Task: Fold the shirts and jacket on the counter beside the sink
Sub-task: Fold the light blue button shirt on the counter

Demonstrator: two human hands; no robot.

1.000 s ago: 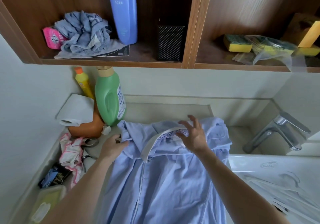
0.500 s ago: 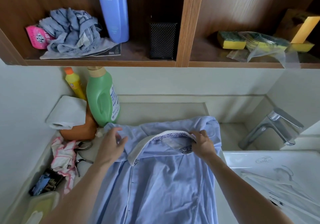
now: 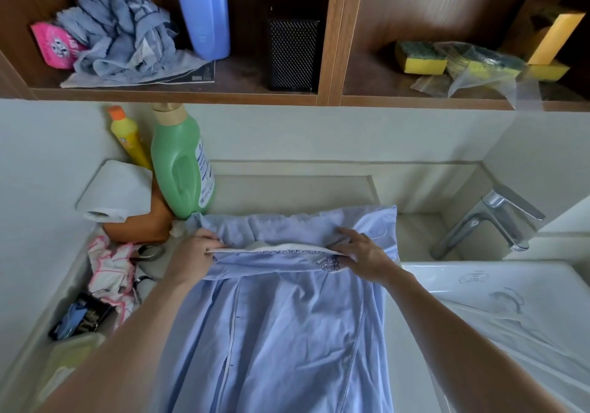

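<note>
A light blue button-up shirt (image 3: 281, 323) lies spread on the pale counter (image 3: 287, 192), its collar toward the back wall and its button line running toward me. My left hand (image 3: 194, 253) grips the collar's left end. My right hand (image 3: 360, 253) pinches the collar's right end, beside a small patterned patch. The collar is stretched flat in a straight line between both hands. The shirt's lower part runs out of the frame at the bottom. No jacket or other shirt shows on the counter.
A green detergent bottle (image 3: 182, 163), a yellow bottle (image 3: 127, 138), a paper roll (image 3: 118, 192) and a pink-trimmed cloth (image 3: 108, 265) crowd the counter's left. A white sink (image 3: 510, 301) with clear hangers and a chrome faucet (image 3: 488, 218) lie right. Shelves above hold rags and sponges.
My right hand went from lying open on the collar to pinching its right end. My left hand shifted onto the collar's left end. The collar is now pulled straight and flat.
</note>
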